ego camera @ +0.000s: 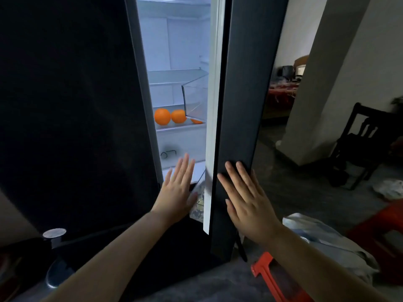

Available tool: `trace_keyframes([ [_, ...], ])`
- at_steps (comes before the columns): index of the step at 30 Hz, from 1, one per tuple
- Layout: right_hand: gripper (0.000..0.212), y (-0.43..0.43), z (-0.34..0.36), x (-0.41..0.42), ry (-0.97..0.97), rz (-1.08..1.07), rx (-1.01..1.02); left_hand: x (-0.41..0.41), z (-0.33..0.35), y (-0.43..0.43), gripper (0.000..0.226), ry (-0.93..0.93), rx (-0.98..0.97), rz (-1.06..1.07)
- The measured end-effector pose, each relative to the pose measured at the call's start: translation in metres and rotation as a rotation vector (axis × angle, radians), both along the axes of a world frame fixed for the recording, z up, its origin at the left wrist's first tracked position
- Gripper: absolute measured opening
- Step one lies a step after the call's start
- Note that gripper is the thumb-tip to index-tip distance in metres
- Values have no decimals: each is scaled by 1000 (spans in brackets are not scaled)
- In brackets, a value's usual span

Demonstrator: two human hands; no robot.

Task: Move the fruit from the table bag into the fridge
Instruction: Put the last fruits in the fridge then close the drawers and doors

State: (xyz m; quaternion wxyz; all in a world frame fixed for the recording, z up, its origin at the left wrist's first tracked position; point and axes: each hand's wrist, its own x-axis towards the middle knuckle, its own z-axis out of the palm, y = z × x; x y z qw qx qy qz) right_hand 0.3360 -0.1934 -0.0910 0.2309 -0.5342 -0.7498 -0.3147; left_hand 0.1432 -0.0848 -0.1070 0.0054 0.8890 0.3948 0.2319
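The dark fridge stands in front of me with its right door (237, 88) partly open, leaving a narrow lit gap. On a shelf (181, 127) inside lie two oranges (162, 116) side by side, and a third orange (196, 121) shows partly behind a clear door bin (194, 99). My right hand (246, 197) lies flat on the outer face of the right door, fingers spread. My left hand (177, 188) is held open in front of the gap, holding nothing. A pale plastic bag (322, 238) lies at the lower right on a red table.
The closed left fridge door (72, 110) fills the left side. A red table (270, 277) stands at the lower right. A dark chair (357, 140) and a white pillar (331, 83) are to the right. A dark bottle with a silver cap (54, 234) stands at the lower left.
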Motion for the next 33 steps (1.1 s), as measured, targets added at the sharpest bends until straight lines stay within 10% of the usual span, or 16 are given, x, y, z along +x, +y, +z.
trace_keyframes([
  [10,73,64,41,-31,378,6,-6,-21,166,10,64,96,850,-170],
  [20,86,128,64,-48,149,88,-88,-17,185,71,65,490,941,215],
  [33,74,202,106,3,254,242,323,-24,182,107,68,332,1101,102],
])
